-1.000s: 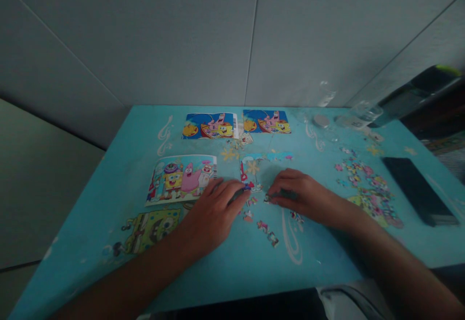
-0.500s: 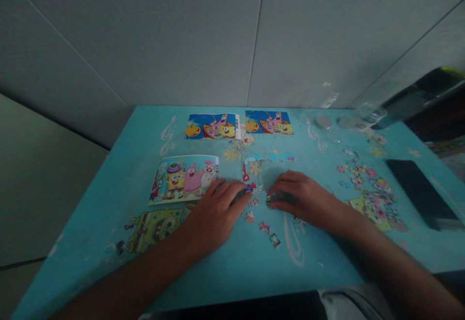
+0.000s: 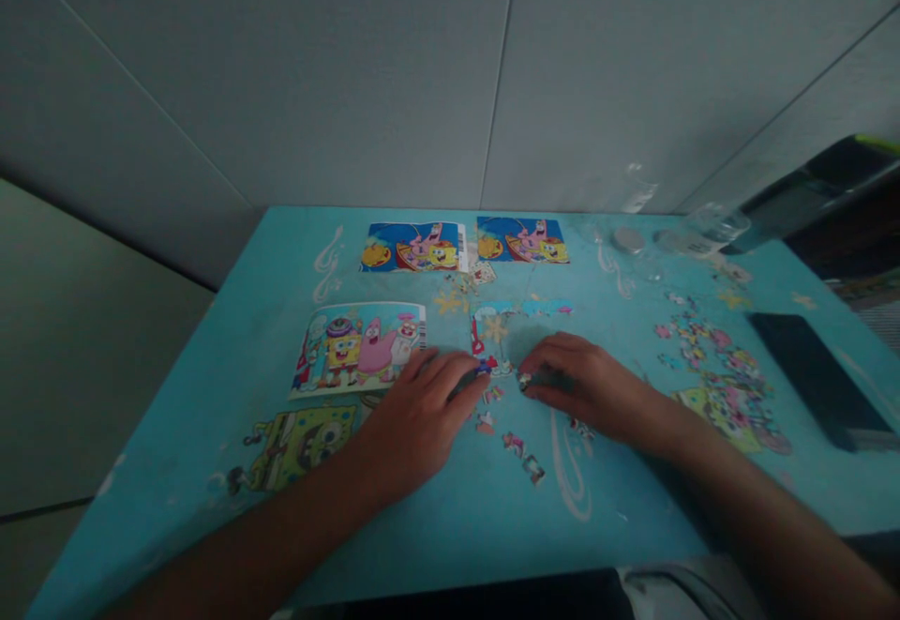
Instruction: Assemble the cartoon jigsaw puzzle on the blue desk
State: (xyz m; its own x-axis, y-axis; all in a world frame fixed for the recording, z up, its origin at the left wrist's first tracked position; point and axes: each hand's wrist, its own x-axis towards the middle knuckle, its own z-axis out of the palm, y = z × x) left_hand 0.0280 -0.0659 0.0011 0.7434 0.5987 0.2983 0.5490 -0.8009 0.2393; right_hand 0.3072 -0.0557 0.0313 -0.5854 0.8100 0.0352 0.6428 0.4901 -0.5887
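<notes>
Jigsaw puzzle (image 3: pixel 477 331), partly joined, sits mid-table between the two hands: a thin top strip in light blue and a left side with red bits, flat cardboard-looking pieces with knobbly edges. Going left to right, a printed yellow sponge character (image 3: pixel 306 444) decorates the smooth turquoise table cover (image 3: pixel 450 545), with a glossy-looking picture card (image 3: pixel 358 348) lying just above it, its top edge slightly bowed. Further back is a blue card (image 3: pixel 412 247) with a white barcode edge.

Left hand (image 3: pixel 422 414) is loosely curled, thumb and index tips close together at the puzzle's lower left corner; can't tell if they're gripping or just touching it. A few loose pieces (image 3: pixel 513 444) are scattered below the fingers. Another rectangular blue card (image 3: pixel 521 240) lies at the back.

Right hand (image 3: pixel 583 381) is half curled, thumb and fingertips pinched on a tiny piece (image 3: pixel 524 381), details too blurry to read. Behind it there's a round, pale lid (image 3: pixel 628 240) and a see-through container (image 3: pixel 713 228). Then comes a messy pile of multicolored pieces (image 3: pixel 724 367), and beside that a flat dark slab (image 3: pixel 816 376) with rounded corners.
</notes>
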